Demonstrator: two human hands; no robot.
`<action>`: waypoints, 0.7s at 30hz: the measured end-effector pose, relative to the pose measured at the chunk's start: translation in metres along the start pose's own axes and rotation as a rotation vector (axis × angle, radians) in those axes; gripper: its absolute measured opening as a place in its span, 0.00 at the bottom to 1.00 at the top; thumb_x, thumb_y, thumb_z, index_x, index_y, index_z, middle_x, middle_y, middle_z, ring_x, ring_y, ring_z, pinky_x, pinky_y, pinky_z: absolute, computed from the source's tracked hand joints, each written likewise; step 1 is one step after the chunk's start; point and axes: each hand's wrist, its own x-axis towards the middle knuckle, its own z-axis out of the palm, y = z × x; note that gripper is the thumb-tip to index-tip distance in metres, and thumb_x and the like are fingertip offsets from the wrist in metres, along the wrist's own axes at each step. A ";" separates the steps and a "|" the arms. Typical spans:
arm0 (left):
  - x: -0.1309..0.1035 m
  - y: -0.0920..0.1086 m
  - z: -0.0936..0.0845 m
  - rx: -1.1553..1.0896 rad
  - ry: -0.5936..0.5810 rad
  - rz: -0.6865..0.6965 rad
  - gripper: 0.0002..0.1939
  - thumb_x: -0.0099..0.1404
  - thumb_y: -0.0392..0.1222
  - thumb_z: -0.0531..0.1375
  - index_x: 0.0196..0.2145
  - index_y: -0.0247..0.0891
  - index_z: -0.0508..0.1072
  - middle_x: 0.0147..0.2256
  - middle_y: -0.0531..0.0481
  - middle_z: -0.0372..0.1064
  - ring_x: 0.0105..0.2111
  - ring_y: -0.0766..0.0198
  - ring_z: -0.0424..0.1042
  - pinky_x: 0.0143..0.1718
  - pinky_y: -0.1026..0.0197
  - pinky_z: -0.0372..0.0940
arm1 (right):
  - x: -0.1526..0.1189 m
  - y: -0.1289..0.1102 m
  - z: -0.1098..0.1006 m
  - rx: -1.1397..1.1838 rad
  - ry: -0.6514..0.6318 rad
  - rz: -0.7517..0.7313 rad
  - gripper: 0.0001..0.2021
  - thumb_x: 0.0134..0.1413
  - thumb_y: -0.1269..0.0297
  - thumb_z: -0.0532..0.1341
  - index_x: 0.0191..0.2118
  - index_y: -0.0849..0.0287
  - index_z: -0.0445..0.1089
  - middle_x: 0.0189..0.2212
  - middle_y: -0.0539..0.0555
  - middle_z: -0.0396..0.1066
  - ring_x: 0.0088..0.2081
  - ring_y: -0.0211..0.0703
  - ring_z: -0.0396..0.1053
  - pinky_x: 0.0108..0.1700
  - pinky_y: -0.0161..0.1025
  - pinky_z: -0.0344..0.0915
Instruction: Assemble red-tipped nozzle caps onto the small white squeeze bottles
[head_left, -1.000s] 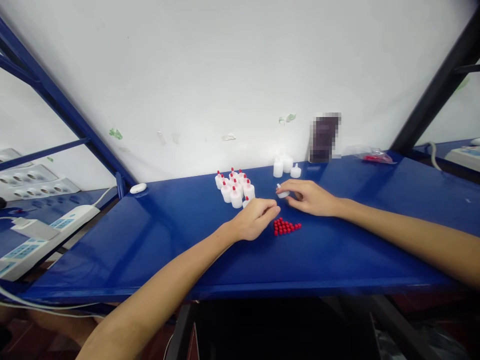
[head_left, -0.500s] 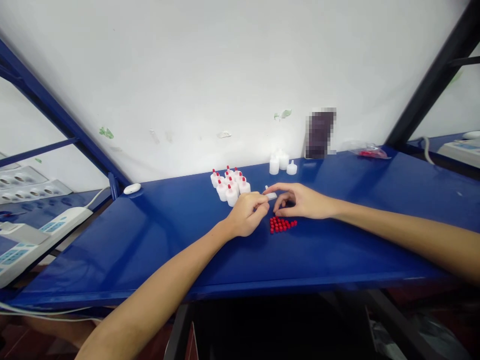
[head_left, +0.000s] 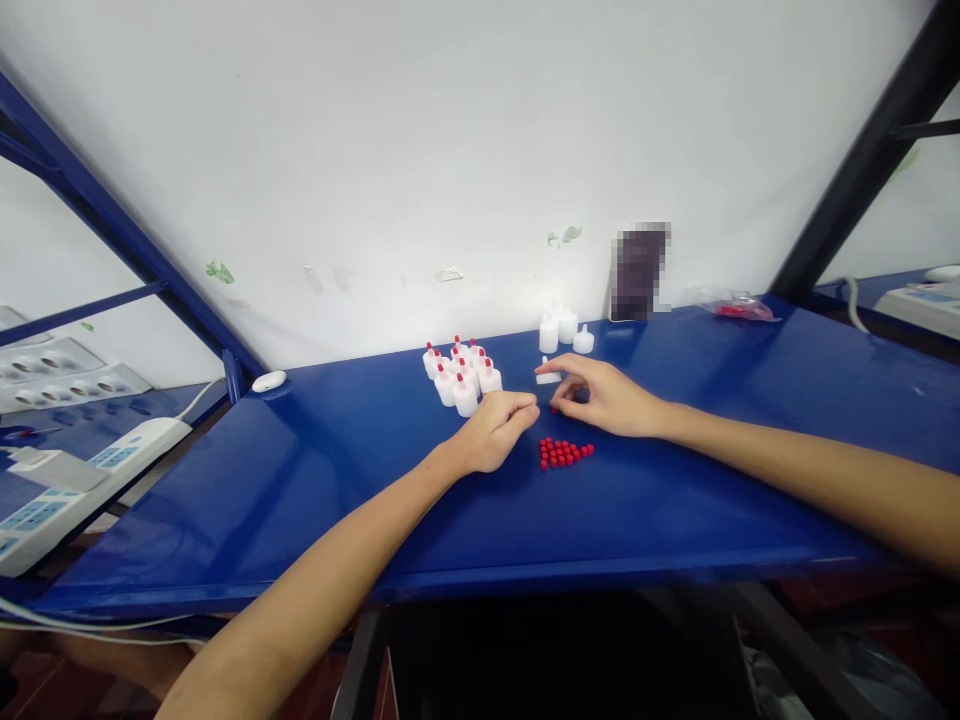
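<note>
Head view: loose red caps [head_left: 563, 454] grouped on blue tabletop [head_left: 600, 520], just beside both hands. Left hand [head_left: 493, 432] seen with fingers curled closed; whether anything is gripped cannot be told. Single red cap [head_left: 554, 408] pinched in fingers of right hand [head_left: 606, 398]; white nozzle piece [head_left: 548, 377] touched by index finger. Red-tipped white bottles [head_left: 465, 396] clustered upright beyond left hand. White bottles [head_left: 549, 333] placed farther back, near wall [head_left: 375, 180]; clear bag [head_left: 739, 308] with red contents laid well to right.
</note>
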 end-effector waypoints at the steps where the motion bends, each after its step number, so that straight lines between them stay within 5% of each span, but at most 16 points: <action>1: 0.000 0.000 0.000 -0.005 -0.010 -0.012 0.21 0.72 0.48 0.48 0.22 0.39 0.49 0.21 0.57 0.45 0.23 0.68 0.48 0.27 0.59 0.46 | 0.000 0.001 0.000 0.000 -0.011 -0.008 0.24 0.52 0.67 0.62 0.57 0.52 0.68 0.50 0.58 0.72 0.36 0.45 0.78 0.41 0.45 0.75; 7: -0.002 0.001 0.001 0.029 -0.057 -0.016 0.22 0.72 0.46 0.49 0.21 0.39 0.49 0.20 0.57 0.46 0.23 0.69 0.48 0.26 0.60 0.46 | 0.000 0.002 0.002 0.015 -0.009 -0.018 0.24 0.50 0.67 0.63 0.56 0.52 0.69 0.47 0.57 0.71 0.36 0.45 0.78 0.40 0.46 0.75; 12: -0.003 0.003 0.003 0.154 0.068 0.052 0.14 0.71 0.43 0.51 0.27 0.38 0.60 0.21 0.58 0.52 0.22 0.69 0.52 0.27 0.62 0.50 | 0.001 -0.004 0.002 0.339 -0.008 0.176 0.28 0.49 0.63 0.67 0.58 0.55 0.66 0.38 0.54 0.76 0.39 0.49 0.78 0.46 0.49 0.75; 14: -0.002 0.004 0.004 0.196 0.107 0.113 0.06 0.70 0.42 0.54 0.37 0.37 0.66 0.23 0.59 0.54 0.23 0.69 0.55 0.28 0.63 0.53 | 0.002 -0.007 0.002 0.500 -0.004 0.247 0.31 0.46 0.63 0.70 0.58 0.55 0.66 0.40 0.54 0.76 0.39 0.47 0.78 0.46 0.48 0.75; 17: -0.002 0.004 0.004 0.237 0.129 0.176 0.12 0.69 0.41 0.56 0.49 0.37 0.67 0.25 0.59 0.56 0.23 0.69 0.57 0.28 0.64 0.55 | 0.002 -0.011 0.002 0.677 0.041 0.282 0.32 0.40 0.65 0.73 0.55 0.54 0.68 0.49 0.55 0.72 0.35 0.41 0.76 0.43 0.45 0.75; 21: 0.000 0.002 0.005 0.244 0.141 0.234 0.10 0.71 0.40 0.55 0.48 0.36 0.70 0.24 0.58 0.57 0.23 0.69 0.57 0.28 0.65 0.55 | 0.002 -0.015 0.004 0.806 0.054 0.289 0.30 0.39 0.66 0.75 0.52 0.54 0.70 0.49 0.54 0.72 0.33 0.37 0.74 0.39 0.41 0.75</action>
